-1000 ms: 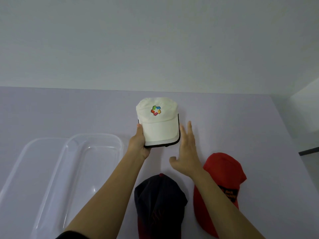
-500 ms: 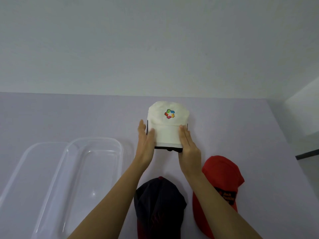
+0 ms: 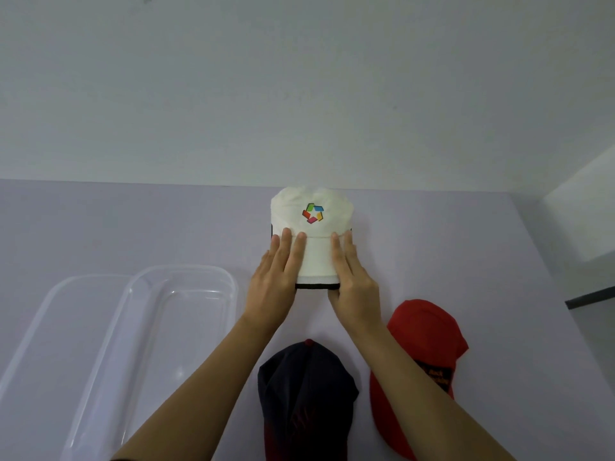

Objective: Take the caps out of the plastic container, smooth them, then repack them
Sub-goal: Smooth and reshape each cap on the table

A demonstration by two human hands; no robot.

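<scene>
The white cap (image 3: 312,211) lies on the desk (image 3: 133,227) near its far edge. Left hand (image 3: 276,277) and right hand (image 3: 352,281) press flat on its brim, fingers (image 3: 287,247) straight, nothing grasped; right thumb possibly under the brim edge.

- Left hand (image 3: 273,284): bare, slender, with long fingers.
- Right hand (image 3: 354,287): bare, likewise slender and long-fingered.
- Left forearm (image 3: 199,387): bare and smooth, down to the lower edge of view.
- Right forearm (image 3: 426,387): bare as well, cut off by the lower edge.
</scene>
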